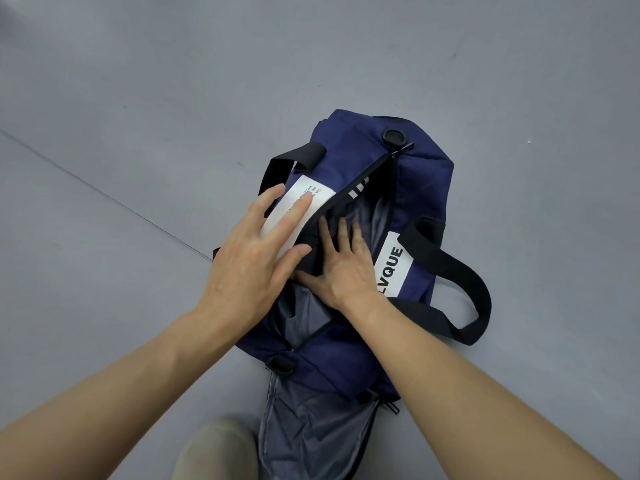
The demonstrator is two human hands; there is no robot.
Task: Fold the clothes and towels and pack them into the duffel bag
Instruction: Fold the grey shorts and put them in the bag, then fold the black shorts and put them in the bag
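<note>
So, head view: a navy blue fabric duffel bag (426, 178) sits unzipped on the grey floor (138, 98). The right hand (341, 268) is down in the opening, grip open, flat fingers pressing the dark contents (341, 207). The left hand (249, 258), also flat and holding nothing, steadies the side. I'd press evenly toward both ends so it closes flat. One white patch (393, 265) reads "LVQUE"; the other white label (322, 195) starts "THE", rest too small.

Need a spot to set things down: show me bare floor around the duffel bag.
Bare floor lies left of the duffel bag and beyond its far end. Crowded: the bag's top, under left hand and right hand.
</note>
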